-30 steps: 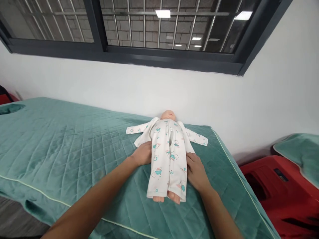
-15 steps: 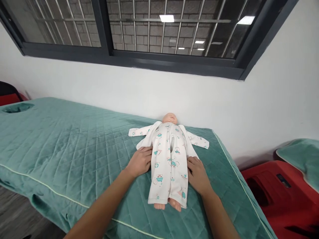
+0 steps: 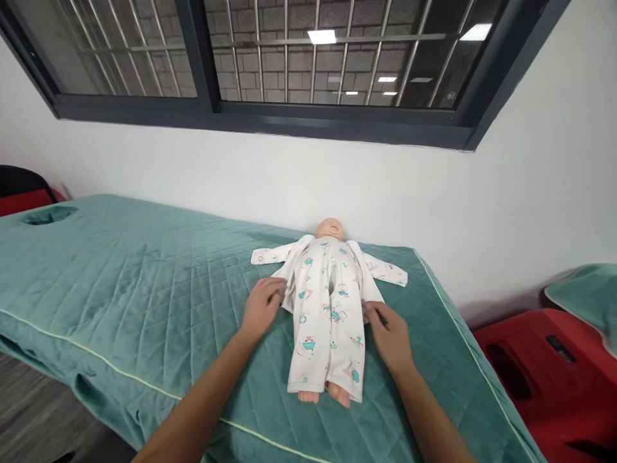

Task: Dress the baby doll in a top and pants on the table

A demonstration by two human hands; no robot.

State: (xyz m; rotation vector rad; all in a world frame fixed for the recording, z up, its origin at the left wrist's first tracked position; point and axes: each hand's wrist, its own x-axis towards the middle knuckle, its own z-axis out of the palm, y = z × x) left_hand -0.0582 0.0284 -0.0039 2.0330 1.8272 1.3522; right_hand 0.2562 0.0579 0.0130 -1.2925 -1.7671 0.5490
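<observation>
A baby doll [image 3: 330, 228] lies on its back, its feet showing below printed white trousers [image 3: 308, 347]. It also wears a white long-sleeved baby shirt [image 3: 383, 268] in the same print, with both sleeves spread outward. The shirt's lower sides come out from beneath the trousers' upper part. My left hand [image 3: 261, 307] is closed at the fingertips on the shirt's edge by the left hip. On the other side, my right hand [image 3: 389, 334] pinches the shirt's edge between thumb and fingers, beside the trouser leg. The fingertips are partly hidden by cloth.
The doll rests on a green quilted bed cover [image 3: 159, 289] with a face hole [image 3: 49, 215] at the far left. Behind it are a white wall and a barred window [image 3: 308, 71]. A red plastic stool [image 3: 540, 373] with green cloth stands at the right.
My left hand has drawn outward and up from the trouser leg, lifting the shirt's edge. My right hand has shifted slightly outward, its fingers now pinching the shirt. The doll stays in place.
</observation>
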